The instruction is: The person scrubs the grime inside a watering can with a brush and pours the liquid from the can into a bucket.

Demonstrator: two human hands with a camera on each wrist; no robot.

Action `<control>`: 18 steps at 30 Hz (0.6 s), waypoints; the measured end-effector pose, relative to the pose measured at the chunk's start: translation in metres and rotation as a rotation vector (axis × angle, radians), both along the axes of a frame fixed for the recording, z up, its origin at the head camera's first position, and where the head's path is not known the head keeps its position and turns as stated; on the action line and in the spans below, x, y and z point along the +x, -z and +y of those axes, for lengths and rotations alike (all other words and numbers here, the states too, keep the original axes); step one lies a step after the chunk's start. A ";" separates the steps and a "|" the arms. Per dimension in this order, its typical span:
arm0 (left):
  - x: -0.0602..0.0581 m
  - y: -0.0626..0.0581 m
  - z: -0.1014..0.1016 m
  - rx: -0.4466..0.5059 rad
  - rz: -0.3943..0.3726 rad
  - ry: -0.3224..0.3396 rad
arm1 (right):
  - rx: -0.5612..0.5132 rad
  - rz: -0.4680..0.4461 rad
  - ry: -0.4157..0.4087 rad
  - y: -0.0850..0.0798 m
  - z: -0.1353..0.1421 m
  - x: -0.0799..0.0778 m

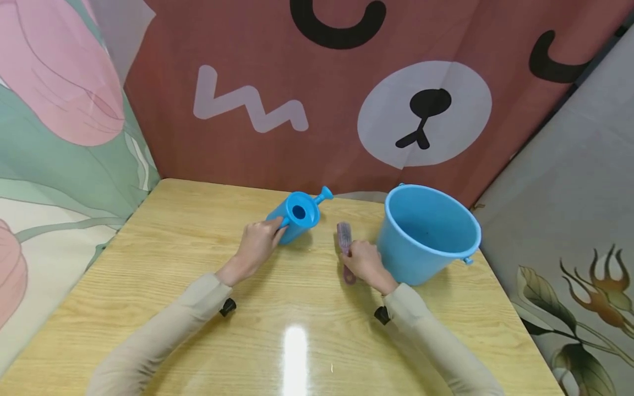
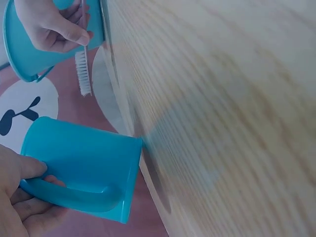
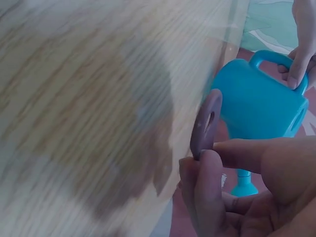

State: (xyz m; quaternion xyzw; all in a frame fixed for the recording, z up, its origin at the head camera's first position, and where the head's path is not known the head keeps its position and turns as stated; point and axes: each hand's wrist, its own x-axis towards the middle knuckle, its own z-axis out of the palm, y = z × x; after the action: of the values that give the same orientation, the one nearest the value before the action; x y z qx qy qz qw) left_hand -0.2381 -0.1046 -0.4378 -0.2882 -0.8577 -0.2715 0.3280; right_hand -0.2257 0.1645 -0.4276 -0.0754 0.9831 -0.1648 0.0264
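Observation:
My left hand (image 1: pixel 257 243) grips the handle of a blue watering can (image 1: pixel 301 224), thumb on top of the handle in the left wrist view. The can tilts, its spout pointing to the back right, and its base edge is right at the tabletop. My right hand (image 1: pixel 366 260) pinches a small purple-brown brush (image 1: pixel 344 235) between thumb and fingers, close over the table. Pale bristles (image 2: pixel 82 74) show in the left wrist view. The brush's handle end (image 3: pixel 206 123), with a hole through it, sticks out past the fingers in the right wrist view.
A large light-blue bucket (image 1: pixel 408 256) stands upright just right of my right hand, its mouth facing up. The wooden table (image 1: pixel 198 231) ends at a reddish-brown cloth (image 1: pixel 247 157) with a bear face. A grey floral cloth (image 1: pixel 545 192) hangs along the right side.

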 end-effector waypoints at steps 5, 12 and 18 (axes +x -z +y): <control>0.000 0.000 0.000 -0.006 0.008 0.000 | 0.034 0.010 0.000 0.005 0.003 -0.003; 0.000 0.001 0.000 0.003 0.013 0.015 | 0.068 -0.010 0.010 0.012 0.007 -0.003; -0.001 0.001 0.000 0.013 0.012 0.013 | 0.073 0.004 0.009 0.016 0.009 -0.006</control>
State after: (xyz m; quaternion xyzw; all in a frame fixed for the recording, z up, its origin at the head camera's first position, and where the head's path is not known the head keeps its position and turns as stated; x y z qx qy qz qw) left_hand -0.2393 -0.1047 -0.4392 -0.2931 -0.8520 -0.2775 0.3334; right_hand -0.2321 0.1733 -0.4432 -0.0703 0.9888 -0.1287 0.0264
